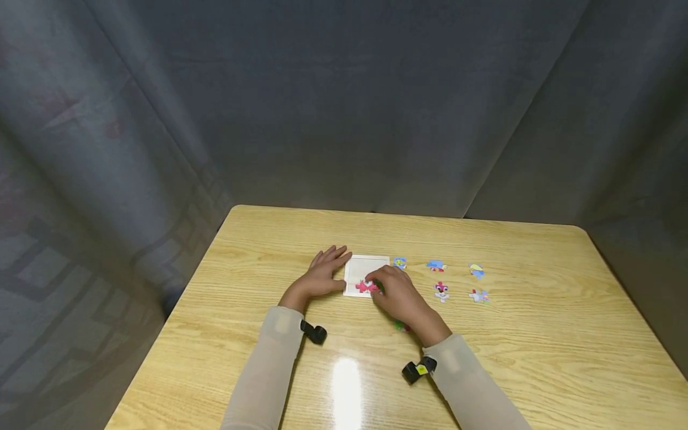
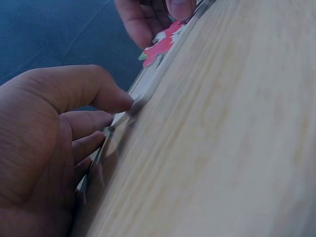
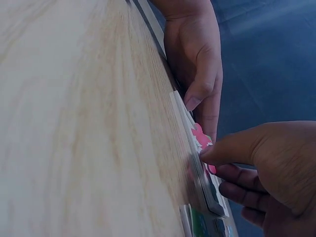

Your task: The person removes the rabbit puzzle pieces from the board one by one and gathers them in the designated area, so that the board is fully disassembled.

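Note:
A white square puzzle tray (image 1: 359,267) lies on the table between both hands. My left hand (image 1: 321,276) is at its left side, fingers spread, with thumb and fingertips right at the rim. Over the tray's near part, my right hand (image 1: 399,294) pinches a pink-and-white jigsaw puzzle piece (image 1: 363,287) between thumb and fingers. In the left wrist view the puzzle piece (image 2: 162,49) shows a bit of green on its edge and is tilted over the tray. The right wrist view shows my right thumb on the puzzle piece (image 3: 201,136), fingers partly hidden behind it.
Several loose puzzle pieces lie right of the tray, among them a blue one (image 1: 436,265), a blue-and-yellow one (image 1: 476,270) and a pink-and-white one (image 1: 441,291). A green piece (image 1: 401,326) is partly under my right wrist. Dark curtains (image 1: 344,107) surround the wooden table (image 1: 279,239).

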`<state>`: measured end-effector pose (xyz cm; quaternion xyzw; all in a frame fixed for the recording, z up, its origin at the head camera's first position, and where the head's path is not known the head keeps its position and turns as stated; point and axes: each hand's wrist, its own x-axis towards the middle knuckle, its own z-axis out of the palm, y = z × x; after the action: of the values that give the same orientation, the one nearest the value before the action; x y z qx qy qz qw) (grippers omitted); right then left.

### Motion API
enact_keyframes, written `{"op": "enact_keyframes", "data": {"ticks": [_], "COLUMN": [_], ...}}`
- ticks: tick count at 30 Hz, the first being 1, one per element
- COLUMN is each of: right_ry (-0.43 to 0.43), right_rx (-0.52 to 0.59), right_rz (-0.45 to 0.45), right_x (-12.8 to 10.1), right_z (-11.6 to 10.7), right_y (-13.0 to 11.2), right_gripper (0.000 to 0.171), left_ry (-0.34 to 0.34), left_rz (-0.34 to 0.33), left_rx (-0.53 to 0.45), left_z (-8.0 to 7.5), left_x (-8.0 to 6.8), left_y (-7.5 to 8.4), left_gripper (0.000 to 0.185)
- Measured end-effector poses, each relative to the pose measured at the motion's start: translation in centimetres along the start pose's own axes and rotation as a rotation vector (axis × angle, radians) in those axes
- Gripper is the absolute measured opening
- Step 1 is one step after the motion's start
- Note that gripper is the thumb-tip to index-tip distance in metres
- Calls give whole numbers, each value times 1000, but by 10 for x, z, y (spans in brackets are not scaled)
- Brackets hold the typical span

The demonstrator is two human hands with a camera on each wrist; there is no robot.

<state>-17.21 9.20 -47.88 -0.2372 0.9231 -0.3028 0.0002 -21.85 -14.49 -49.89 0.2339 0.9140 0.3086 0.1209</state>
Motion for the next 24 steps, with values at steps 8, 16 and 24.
{"op": "enact_keyframes", "data": {"ticks": [8, 16, 24], "right_ry": [-3, -23, -22], "right_rx": [-28, -58, -70], "right_rz": [-35, -69, -74], "right_x": [0, 1, 0], "right_z": [0, -1, -1], "right_y": [0, -1, 1], "right_gripper": [30, 31, 31], "left_ry": [5, 13, 7], "left_rz": [0, -1, -5], "left_rx": [0, 3, 22], "left_z": [-1, 1, 1], "left_x": [0, 1, 1], "left_y": [1, -1, -1], "left_gripper": [79, 79, 80]}}
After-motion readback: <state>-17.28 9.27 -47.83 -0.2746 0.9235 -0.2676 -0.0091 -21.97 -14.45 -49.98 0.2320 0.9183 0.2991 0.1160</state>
